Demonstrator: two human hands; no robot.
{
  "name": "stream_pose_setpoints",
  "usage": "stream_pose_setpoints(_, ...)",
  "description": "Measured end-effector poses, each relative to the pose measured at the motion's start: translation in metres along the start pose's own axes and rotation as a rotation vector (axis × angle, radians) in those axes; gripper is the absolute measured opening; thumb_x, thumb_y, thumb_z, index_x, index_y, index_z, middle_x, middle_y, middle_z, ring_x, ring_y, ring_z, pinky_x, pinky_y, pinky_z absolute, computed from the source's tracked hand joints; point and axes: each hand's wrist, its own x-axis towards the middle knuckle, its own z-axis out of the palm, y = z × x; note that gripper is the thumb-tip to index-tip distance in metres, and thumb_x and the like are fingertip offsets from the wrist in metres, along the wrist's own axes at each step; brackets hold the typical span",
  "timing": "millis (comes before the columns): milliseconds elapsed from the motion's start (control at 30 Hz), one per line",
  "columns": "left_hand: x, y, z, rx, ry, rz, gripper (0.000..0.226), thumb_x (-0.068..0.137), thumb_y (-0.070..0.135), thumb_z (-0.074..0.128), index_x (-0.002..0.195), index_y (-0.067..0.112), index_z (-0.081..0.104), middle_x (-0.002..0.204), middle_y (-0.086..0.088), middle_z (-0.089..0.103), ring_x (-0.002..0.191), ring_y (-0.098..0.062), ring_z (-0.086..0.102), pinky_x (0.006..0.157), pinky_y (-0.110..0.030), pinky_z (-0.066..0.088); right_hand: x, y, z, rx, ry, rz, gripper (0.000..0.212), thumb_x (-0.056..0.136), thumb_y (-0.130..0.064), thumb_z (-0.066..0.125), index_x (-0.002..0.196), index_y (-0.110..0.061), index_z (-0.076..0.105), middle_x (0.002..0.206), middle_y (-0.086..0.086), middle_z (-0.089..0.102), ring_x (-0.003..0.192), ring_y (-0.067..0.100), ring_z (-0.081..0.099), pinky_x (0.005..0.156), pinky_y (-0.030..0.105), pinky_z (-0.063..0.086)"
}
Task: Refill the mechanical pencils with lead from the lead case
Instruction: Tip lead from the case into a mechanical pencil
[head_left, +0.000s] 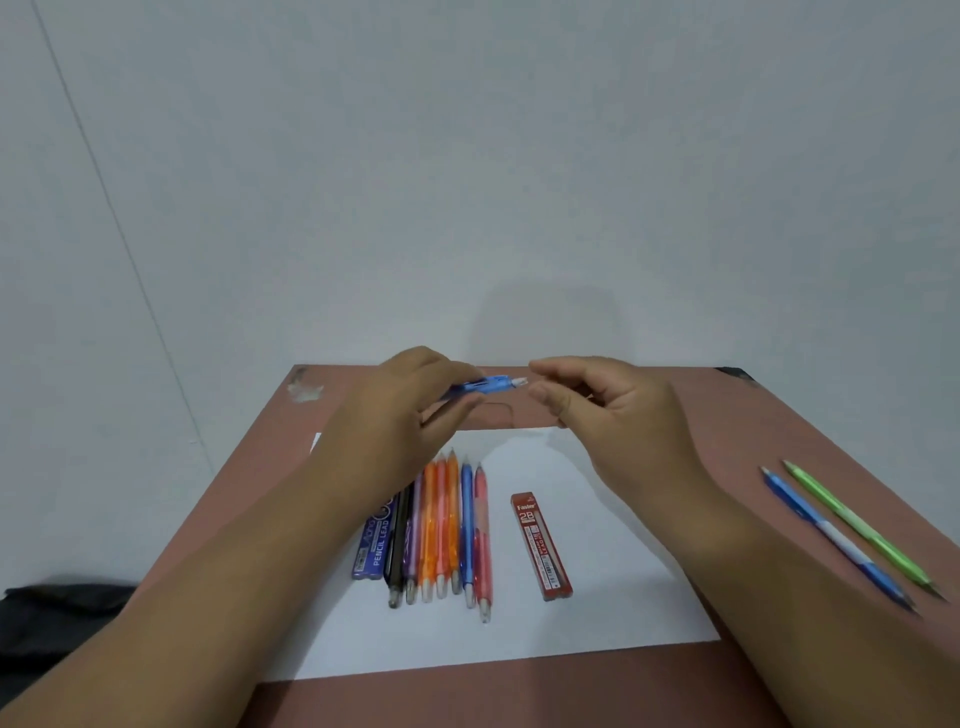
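**Inspector:** Forearms fill the near foreground, both raised over the bench (675, 410). Record the hands.

**Assistant:** Left hand (410, 400) has its fingers curled round a blue mechanical pencil (480, 387), held roughly level above the far edge of the white sheet (597, 597), cap end pointing toward the right hand (597, 397). Right hand has thumb and forefinger drawn together just beside the pencil's white end. Whether they pinch a lead or the cap, I cannot tell; anything there is too fine to make out.

**Inspector:** Location of the supply?

**Assistant:** Red lead case (540, 545) lies flat on the sheet, apart from both hands. A blue lead case (375, 540) lies at the left of a row of pencils (447, 530), partly under the left forearm. Two more pencils, a blue pencil (831, 535) and a green pencil (862, 530), lie off the sheet at the right.

**Inspector:** Assessment of the step?

**Assistant:** Judged as work at the open end of the barrel: either removing the cap or feeding lead. Recommend steadying the left hand, tilting the barrel so the opening faces up, and bringing the right fingertips in line with the axis. Lead should go in straight, without side pressure, since it likely snaps easily. Any small cap or eraser should be set down on the sheet, where it will show against white.

**Inspector:** Risk?

**Assistant:** Working this high above the bench, a dropped lead could roll away or break.
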Motion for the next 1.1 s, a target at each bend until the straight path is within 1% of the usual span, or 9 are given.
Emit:
stream_pose_setpoints(100,0.000,0.000,0.002,-0.013,0.014,0.031,0.030,0.092,0.033,0.066,0.115,0.014,0.073,0.095,0.002,0.070,0.084,-0.007,0.056,0.072,-0.011,0.041,-0.001,0.002,0.002,-0.020,-0.026,0.011,0.015,0.090,-0.018,0.076,0.099,-0.029,0.079,0.086,-0.019,0.075,0.084,0.001,0.069,0.073,0.015,0.054)
stream_pose_setpoints(267,0.000,0.002,0.001,-0.025,0.018,0.027,0.038,0.091,0.043,0.059,0.115,0.017,0.073,0.092,0.009,0.065,0.083,-0.005,0.054,0.071,-0.010,0.039,0.000,0.002,0.002,-0.005,-0.029,-0.002,0.015,0.090,-0.017,0.076,0.088,-0.031,0.077,0.076,-0.018,0.073,0.072,0.000,0.066,0.066,0.014,0.051)
stream_pose_setpoints(400,0.000,-0.002,0.003,-0.013,0.024,-0.002,0.030,0.092,0.033,0.068,0.117,0.017,0.072,0.096,0.006,0.067,0.085,-0.005,0.053,0.071,-0.009,0.037,0.003,0.007,-0.003,-0.024,-0.004,0.000,0.006,0.089,-0.019,0.078,0.090,-0.024,0.080,0.075,-0.018,0.073,0.072,0.000,0.066,0.067,0.013,0.050)
stream_pose_setpoints(467,0.000,-0.004,0.003,-0.002,0.020,-0.019,0.031,0.092,0.032,0.068,0.118,0.017,0.072,0.097,0.006,0.067,0.086,-0.005,0.053,0.070,-0.009,0.037,0.008,0.013,-0.010,-0.155,-0.017,-0.020,0.005,0.088,-0.020,0.078,0.089,-0.024,0.081,0.078,-0.018,0.073,0.075,-0.001,0.066,0.068,0.010,0.048)
stream_pose_setpoints(567,0.000,-0.006,0.003,-0.007,0.002,-0.043,0.031,0.092,0.032,0.068,0.119,0.019,0.072,0.099,0.005,0.067,0.087,-0.007,0.054,0.071,-0.010,0.038,0.015,0.023,-0.019,-0.455,-0.163,-0.039,0.008,0.090,-0.020,0.076,0.088,-0.026,0.081,0.083,-0.019,0.074,0.080,-0.002,0.066,0.071,0.010,0.048)
stream_pose_setpoints(700,0.001,-0.006,0.005,-0.020,-0.024,-0.058,0.030,0.093,0.032,0.068,0.121,0.021,0.071,0.100,0.006,0.066,0.088,-0.009,0.055,0.071,-0.012,0.041,0.020,0.029,-0.027,-0.720,-0.321,0.063,0.011,0.093,-0.022,0.069,0.090,-0.024,0.079,0.084,-0.016,0.072,0.079,0.003,0.066,0.075,0.023,0.054)
stream_pose_setpoints(800,0.001,-0.006,0.005,-0.021,-0.048,-0.076,0.030,0.094,0.032,0.067,0.122,0.023,0.071,0.102,0.005,0.066,0.090,-0.011,0.056,0.072,-0.018,0.045,0.023,0.034,-0.027,-0.842,-0.377,0.064,0.014,0.093,-0.018,0.065,0.091,-0.020,0.078,0.077,-0.020,0.063,0.081,0.008,0.066,0.069,0.018,0.049)
stream_pose_setpoints(1000,0.001,-0.006,0.008,-0.036,-0.082,-0.102,0.030,0.094,0.034,0.066,0.123,0.025,0.070,0.100,0.008,0.064,0.090,-0.010,0.056,0.071,-0.016,0.044,0.025,0.046,-0.022,-0.808,-0.370,0.064,0.015,0.089,-0.015,0.065,0.084,-0.025,0.075,0.073,-0.022,0.060,0.070,-0.002,0.058,0.059,0.005,0.036)
stream_pose_setpoints(1100,0.001,-0.006,0.007,-0.049,-0.077,-0.100,0.029,0.094,0.032,0.067,0.121,0.023,0.071,0.100,0.005,0.067,0.090,-0.011,0.056,0.072,-0.018,0.045,0.025,0.045,-0.021,-0.768,-0.375,0.109,0.012,0.089,-0.016,0.066,0.084,-0.024,0.075,0.075,-0.021,0.063,0.070,-0.003,0.058,0.060,0.005,0.037)
